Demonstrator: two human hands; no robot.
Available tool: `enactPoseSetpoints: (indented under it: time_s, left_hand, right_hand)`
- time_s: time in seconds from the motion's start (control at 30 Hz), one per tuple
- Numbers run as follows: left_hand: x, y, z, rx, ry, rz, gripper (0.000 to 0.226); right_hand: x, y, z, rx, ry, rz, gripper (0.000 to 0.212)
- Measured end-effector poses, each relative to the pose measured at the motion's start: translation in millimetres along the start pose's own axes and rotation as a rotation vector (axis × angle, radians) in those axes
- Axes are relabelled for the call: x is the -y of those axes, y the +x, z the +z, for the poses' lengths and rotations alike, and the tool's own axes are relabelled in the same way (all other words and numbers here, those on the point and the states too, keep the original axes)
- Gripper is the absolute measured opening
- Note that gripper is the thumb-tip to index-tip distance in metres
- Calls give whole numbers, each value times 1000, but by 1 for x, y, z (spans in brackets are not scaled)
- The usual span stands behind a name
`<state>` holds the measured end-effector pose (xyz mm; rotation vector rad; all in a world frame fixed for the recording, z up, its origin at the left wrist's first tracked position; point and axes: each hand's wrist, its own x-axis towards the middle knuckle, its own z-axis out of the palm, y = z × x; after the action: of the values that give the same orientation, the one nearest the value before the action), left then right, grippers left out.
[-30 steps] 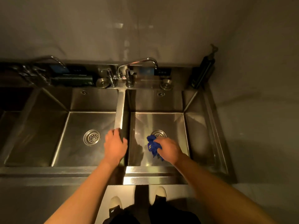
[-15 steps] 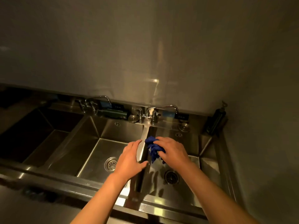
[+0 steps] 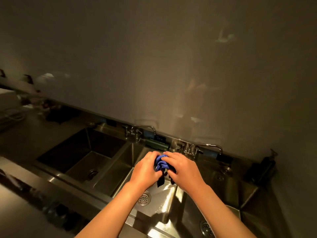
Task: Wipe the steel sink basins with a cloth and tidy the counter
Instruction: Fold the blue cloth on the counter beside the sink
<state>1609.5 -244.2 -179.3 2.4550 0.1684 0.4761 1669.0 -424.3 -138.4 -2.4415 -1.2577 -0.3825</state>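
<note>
A crumpled blue cloth (image 3: 161,164) is bunched between both my hands, held in the air above the divider between the middle and right steel basins. My left hand (image 3: 145,170) grips its left side and my right hand (image 3: 183,169) grips its right side, fingers curled round it. Dark ends of the cloth hang below my hands. The middle basin (image 3: 120,170) shows its round drain (image 3: 143,198) under my left wrist. The right basin (image 3: 228,200) lies under my right forearm, and a third basin (image 3: 80,152) sits further left.
Two faucets (image 3: 137,133) (image 3: 202,148) stand on the back ledge with a green sponge (image 3: 157,145) between them. A dark soap dispenser (image 3: 262,169) stands at the far right corner. The counter (image 3: 25,134) to the left carries blurred items at its far end.
My left hand left the basin divider and joined my right hand on the cloth. Both hands rose above the sink, and the camera tilted up toward the wall.
</note>
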Motion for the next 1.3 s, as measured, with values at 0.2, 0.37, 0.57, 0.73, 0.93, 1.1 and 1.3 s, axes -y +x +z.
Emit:
enactPoseSetpoints:
  time_s: [0.2, 0.37, 0.57, 0.73, 0.93, 1.1, 1.3]
  left_hand:
    - [64, -11, -88, -74, 185, 2, 46]
    - [122, -35, -154, -134, 222, -82, 47]
    - [185, -71, -223, -202, 298, -249, 46]
    - [232, -101, -267, -282, 303, -381, 44]
    - [271, -133, -292, -395, 272, -519, 39]
    - [301, -150, -310, -474, 235, -627, 31]
    - [333, -132, -336, -522, 264, -679, 35]
  right_hand:
    - [85, 54, 22, -75, 39, -100, 53]
    - [150, 101, 50, -77, 69, -208, 57]
    - [228, 150, 92, -1, 145, -308, 63]
    - [290, 192, 120, 47, 137, -408, 60]
    - [335, 224, 159, 105, 235, -553, 61]
    - [369, 250, 196, 116, 415, -609, 54]
    - [392, 301, 224, 195, 607, -544, 51]
